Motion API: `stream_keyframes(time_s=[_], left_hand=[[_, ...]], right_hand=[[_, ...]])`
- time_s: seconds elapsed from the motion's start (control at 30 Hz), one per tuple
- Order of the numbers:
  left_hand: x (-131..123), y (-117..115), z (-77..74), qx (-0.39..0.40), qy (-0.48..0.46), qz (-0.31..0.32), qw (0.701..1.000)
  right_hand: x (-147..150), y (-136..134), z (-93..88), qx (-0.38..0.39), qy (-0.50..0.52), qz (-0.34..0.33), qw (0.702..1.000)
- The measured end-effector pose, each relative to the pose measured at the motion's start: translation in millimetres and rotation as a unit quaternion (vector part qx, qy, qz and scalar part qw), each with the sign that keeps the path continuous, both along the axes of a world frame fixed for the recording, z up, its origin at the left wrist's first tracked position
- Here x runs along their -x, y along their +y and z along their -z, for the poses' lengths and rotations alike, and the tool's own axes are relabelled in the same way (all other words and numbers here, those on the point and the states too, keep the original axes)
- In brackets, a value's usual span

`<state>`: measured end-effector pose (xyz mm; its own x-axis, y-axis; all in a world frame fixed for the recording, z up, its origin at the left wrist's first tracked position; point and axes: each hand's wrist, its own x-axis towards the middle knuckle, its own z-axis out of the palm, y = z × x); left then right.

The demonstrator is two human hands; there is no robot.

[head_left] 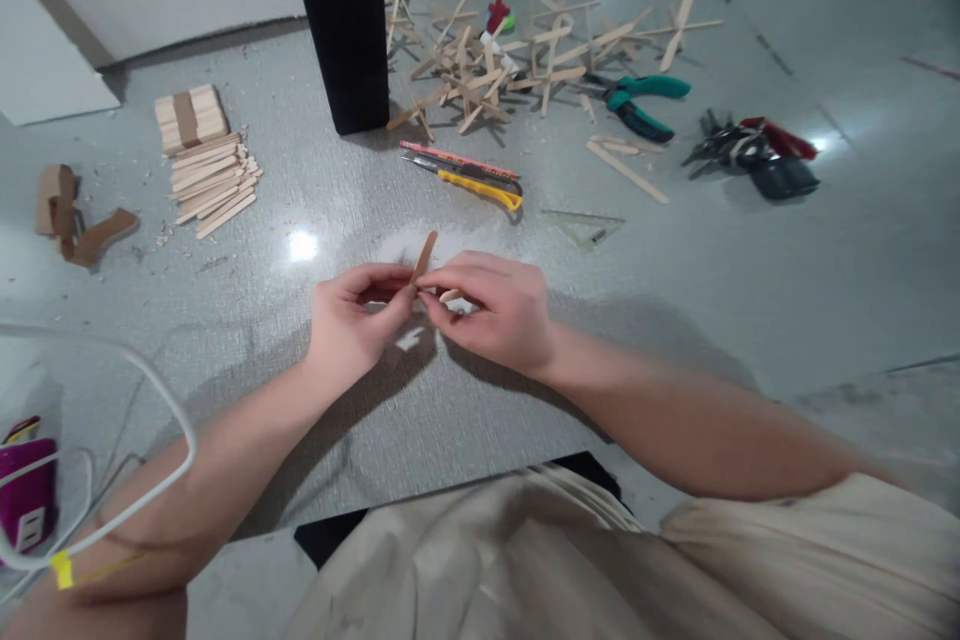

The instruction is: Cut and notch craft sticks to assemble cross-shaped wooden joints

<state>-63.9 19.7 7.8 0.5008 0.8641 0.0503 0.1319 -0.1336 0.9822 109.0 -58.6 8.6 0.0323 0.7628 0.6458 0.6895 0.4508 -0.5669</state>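
Close in front of me, my left hand point(360, 310) pinches a wooden craft stick point(424, 255) that slants up and away from the fingertips. The fingertips of my right hand point(495, 305) meet it at the stick's lower part. Another rounded wooden end point(451, 296) shows between my right thumb and fingers; whether it is joined to the first stick is hidden by the fingers. Both hands are closed just above the grey table. A small white patch point(409, 338) lies below them.
Joined sticks point(480, 80) lie heaped at the back, near green-handled pliers point(637, 105) and an upright black phone point(345, 30). A yellow utility knife point(480, 188), set square point(585, 225), keys point(739, 145) and stick bundles point(191, 120) surround my hands. A white cable point(165, 390) loops at left.
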Motion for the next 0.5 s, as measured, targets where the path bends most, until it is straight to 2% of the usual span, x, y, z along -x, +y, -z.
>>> stream_keyframes(time_s=[0.2,0.3,0.4,0.5], left_hand=[[0.5,-1.9,-0.7,-0.02,0.005,0.008,1.0],[-0.8,-2.9,-2.8,-0.017,0.008,0.01,1.0],[-2.3,-3.6,-4.4,-0.011,0.013,0.006,1.0],[-2.9,-4.1,-6.0,-0.017,0.018,0.014,1.0]], right_hand=[[5.3,2.2,-2.1,0.032,0.03,0.005,0.999],[4.3,3.0,-1.4,0.021,0.013,0.001,1.0],[1.0,2.4,0.0,-0.002,-0.031,-0.009,0.999],[-2.9,1.5,1.0,-0.008,-0.12,-0.008,0.993]])
